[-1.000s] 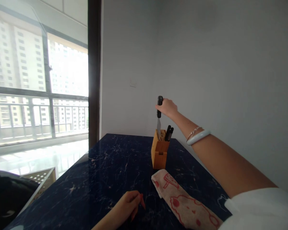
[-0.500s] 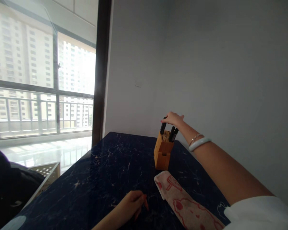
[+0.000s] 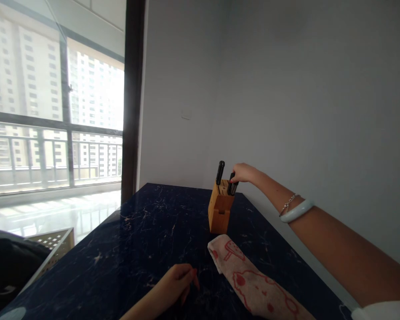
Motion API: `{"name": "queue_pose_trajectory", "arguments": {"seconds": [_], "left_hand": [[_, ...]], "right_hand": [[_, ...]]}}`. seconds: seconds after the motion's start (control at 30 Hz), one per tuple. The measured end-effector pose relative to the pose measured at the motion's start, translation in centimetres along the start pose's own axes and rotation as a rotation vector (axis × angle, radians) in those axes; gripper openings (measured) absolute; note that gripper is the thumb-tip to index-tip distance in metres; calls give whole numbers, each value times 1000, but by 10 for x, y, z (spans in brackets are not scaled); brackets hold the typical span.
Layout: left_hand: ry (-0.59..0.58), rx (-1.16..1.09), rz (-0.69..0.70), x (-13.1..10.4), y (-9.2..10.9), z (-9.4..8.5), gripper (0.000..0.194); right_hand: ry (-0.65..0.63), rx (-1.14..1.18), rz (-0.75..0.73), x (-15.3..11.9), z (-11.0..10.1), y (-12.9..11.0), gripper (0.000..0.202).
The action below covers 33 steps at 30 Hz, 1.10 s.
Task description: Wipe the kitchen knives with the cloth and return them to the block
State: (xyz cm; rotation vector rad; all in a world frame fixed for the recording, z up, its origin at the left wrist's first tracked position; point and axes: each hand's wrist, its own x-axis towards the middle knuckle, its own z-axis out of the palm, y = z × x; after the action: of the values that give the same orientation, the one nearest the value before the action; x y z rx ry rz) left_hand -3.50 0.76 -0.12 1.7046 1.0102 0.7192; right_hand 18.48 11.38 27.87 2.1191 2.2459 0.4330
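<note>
A wooden knife block [image 3: 220, 213] stands upright on the dark blue marbled table [image 3: 153, 231]. One black-handled knife [image 3: 220, 172] sticks up from its left side. At the block's right side, my right hand [image 3: 242, 173] is closed round a black handle [image 3: 232, 177], beside another dark handle [image 3: 234, 188]. My left hand [image 3: 178, 280] rests low over the table, fingers curled; whether anything is inside them is hidden. Between the block and the front edge lies a folded pink cloth [image 3: 253, 284] with red drawings.
A grey wall rises behind and to the right of the table. Left of the table are a perforated beige basket or rack [image 3: 53, 244] and a black item [image 3: 13, 262]. Farther off, a large window shows tall buildings.
My right hand has let go of the left knife handle and moved right to the handles on the other side. The whole view has shifted slightly. My left hand stays low on the table.
</note>
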Motion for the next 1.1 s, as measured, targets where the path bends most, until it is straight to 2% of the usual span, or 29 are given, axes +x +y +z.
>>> {"name": "queue_pose_trajectory", "arguments": {"seconds": [0.13, 0.33, 0.4, 0.5, 0.6, 0.7, 0.73, 0.8, 0.83, 0.9, 1.0, 1.1], "left_hand": [[-1, 7, -17, 1, -4, 1, 57], [-26, -29, 5, 3, -7, 1, 53], [-36, -50, 8, 3, -6, 0, 52], [-56, -78, 12, 3, -7, -1, 52], [-63, -100, 11, 3, -9, -2, 52], [-72, -133, 0, 4, -9, -3, 52], [-69, -150, -3, 5, -9, -4, 52], [-45, -200, -12, 5, -6, -6, 51], [-27, -234, -18, 5, -5, -8, 50], [15, -323, -27, 4, 1, -10, 49], [41, -519, -19, -1, 13, -11, 52], [-70, -763, -10, -9, 24, -10, 58]], "right_hand": [[79, 6, -7, 1, 3, 5, 35], [129, 60, -16, 0, 11, 4, 29], [181, 71, 0, -3, 7, 5, 29], [279, 90, 25, -11, -12, 7, 30], [421, 102, 42, -31, -41, 7, 33], [758, 162, -65, -68, -65, -3, 36], [803, 206, -121, -83, -69, -8, 37], [810, 288, -215, -113, -66, -23, 37], [800, 315, -255, -126, -58, -31, 34], [793, 343, -358, -147, -29, -50, 28], [807, 387, -557, -166, 40, -79, 26], [725, 433, -620, -175, 117, -105, 24]]}}
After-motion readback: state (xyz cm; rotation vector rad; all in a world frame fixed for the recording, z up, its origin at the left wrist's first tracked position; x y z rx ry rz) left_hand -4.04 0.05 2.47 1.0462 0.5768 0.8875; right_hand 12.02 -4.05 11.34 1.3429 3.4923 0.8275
